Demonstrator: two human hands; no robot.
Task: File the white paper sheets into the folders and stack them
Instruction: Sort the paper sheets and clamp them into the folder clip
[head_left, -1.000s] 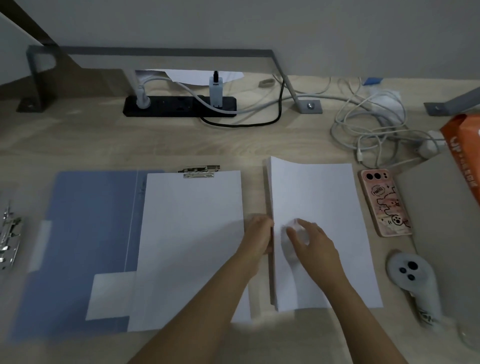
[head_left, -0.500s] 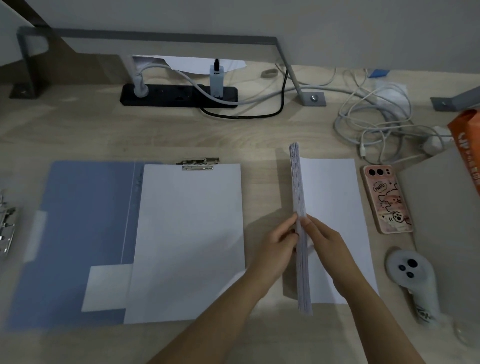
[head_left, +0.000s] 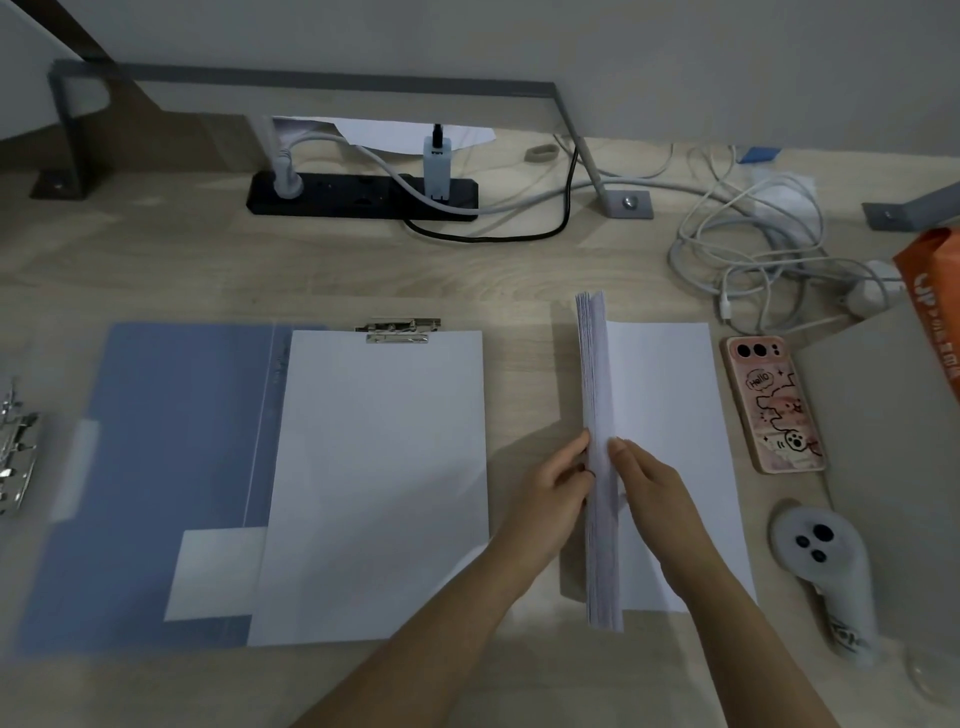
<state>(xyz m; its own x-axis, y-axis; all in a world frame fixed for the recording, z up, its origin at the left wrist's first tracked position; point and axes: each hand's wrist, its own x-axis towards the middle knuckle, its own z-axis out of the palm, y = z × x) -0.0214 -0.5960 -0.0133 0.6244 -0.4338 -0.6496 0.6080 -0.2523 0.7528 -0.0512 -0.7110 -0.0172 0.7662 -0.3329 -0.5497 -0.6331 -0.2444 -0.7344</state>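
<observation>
The paper stack (head_left: 600, 457), flat one second ago, now stands on edge between the left hand (head_left: 556, 488) and the right hand (head_left: 649, 491).

- a light wooden desk (head_left: 156, 260) fills most of the view.
- a plain grey wall (head_left: 623, 41) stands behind the far edge of the desk.
- a grey metal bar (head_left: 337, 83) runs along the far edge, with legs bolted to the desk.
- the light is dim and soft, with weak shadows.
</observation>
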